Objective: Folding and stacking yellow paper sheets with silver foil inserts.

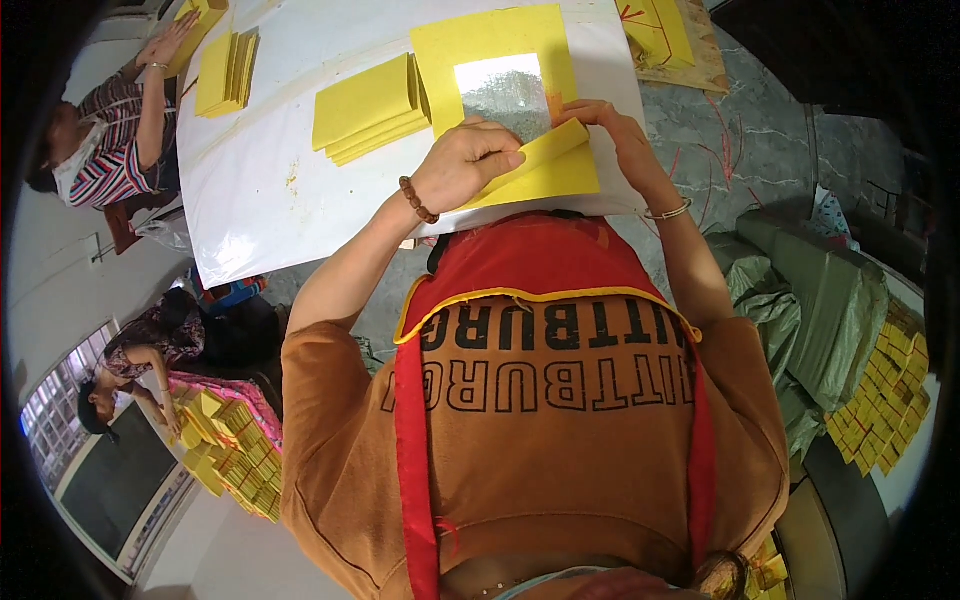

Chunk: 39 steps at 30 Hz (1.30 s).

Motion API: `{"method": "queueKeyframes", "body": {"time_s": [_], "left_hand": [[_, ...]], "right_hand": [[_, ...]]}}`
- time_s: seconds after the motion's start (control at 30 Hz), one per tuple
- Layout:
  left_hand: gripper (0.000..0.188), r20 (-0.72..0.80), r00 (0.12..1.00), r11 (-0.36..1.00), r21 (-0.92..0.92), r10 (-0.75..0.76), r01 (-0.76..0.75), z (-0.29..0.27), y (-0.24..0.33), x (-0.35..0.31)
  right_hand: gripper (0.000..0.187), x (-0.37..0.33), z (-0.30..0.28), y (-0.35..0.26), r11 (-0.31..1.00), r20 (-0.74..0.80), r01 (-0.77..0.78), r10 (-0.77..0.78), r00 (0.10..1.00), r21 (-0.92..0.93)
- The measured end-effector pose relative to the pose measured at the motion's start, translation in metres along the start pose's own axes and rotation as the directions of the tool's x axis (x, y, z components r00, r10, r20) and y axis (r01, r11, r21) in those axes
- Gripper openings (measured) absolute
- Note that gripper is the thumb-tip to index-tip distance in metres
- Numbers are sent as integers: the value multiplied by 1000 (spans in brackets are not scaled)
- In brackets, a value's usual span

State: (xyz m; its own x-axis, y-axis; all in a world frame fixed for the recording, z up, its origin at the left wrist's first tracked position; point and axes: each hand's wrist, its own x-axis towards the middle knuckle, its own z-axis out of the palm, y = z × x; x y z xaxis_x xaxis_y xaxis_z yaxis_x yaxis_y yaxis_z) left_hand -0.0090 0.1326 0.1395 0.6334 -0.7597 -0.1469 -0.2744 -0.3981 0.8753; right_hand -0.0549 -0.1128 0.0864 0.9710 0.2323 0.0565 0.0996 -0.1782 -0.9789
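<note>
A sheet of yellow paper (490, 35) with a silver foil patch (500, 85) on it lies on the white-covered table (270, 180) before me. Its near part is turned up into a narrow fold. My left hand (468, 160) is closed on the left part of this fold, thumb on top and fingers curled beneath the knuckles. At the fold's right end, my right hand (622, 140) bends its fingers over the paper and grips the edge. Just left of the sheet sits a small stack of folded yellow papers (365, 105).
Another folded stack (225, 75) is farther left, near a co-worker's hand (168, 42). Yellow paper tied with red string (660, 35) lies beyond the table's right side. A second person (150, 345) bends over yellow bundles (240, 450). Green sacks (810, 290) and more bundles (885, 390) stand right.
</note>
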Motion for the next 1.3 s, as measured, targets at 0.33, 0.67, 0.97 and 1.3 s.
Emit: {"method": "queueKeyframes", "body": {"time_s": [0.33,0.67,0.97,1.3], "left_hand": [[20,-29,1000,998,-69,-11,9,0,5,-1],[19,1,999,998,-40,39,-39,-1,3,2],[24,44,998,997,-70,38,-35,-12,8,-1],[34,-213,967,971,222,140,-91,-31,-24,-30]], "right_hand": [[62,-1,-4,13,989,57,42,-50,997,139],[73,4,-7,14,989,108,41,-57,993,141],[28,2,0,9,988,49,138,-135,990,-72],[22,14,5,-9,996,-18,-86,86,996,11]]}}
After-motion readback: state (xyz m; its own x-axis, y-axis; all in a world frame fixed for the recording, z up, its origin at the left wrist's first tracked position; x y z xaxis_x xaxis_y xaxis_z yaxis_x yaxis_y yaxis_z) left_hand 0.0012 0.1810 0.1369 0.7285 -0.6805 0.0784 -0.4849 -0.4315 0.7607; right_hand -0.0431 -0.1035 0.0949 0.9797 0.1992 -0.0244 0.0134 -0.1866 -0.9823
